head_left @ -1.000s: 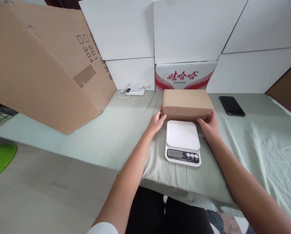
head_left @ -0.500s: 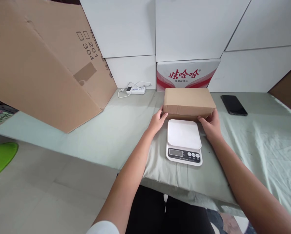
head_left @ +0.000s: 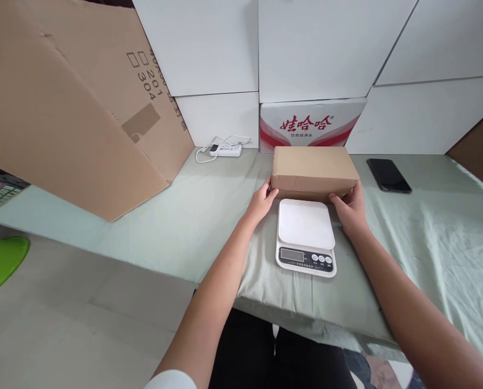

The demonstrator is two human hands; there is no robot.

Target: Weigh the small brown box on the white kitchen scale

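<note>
Nearest you, at 6 o'clock, the white kitchen scale [head_left: 306,237] sits on the pale green cloth [head_left: 420,237], its smooth square platform bare and its display and buttons along the near edge. Just past it, at 12 o'clock from the scale, lies the small brown cardboard box [head_left: 313,172], plain matte, shut, long side toward you.

Your left hand [head_left: 261,201] presses the box's left end at 9 o'clock, fingers [head_left: 272,192] close together and curled round the lower corner. Your right hand [head_left: 350,207] cups the right end at 3 o'clock, thumb along the near bottom edge; its other fingers are hidden behind the box, so you cannot tell how they lie.

The risk: you hold it by the ends alone, low down, and smooth cardboard could slide or tip from that squeeze. The loose, wrinkled cloth could also drag and shift the scale.

Farther off, a black phone [head_left: 388,175] at 2 o'clock, a white power strip [head_left: 225,149] at 11, a red-and-white carton [head_left: 311,125] behind, and a big leaning cardboard sheet [head_left: 75,102] at 10.
</note>
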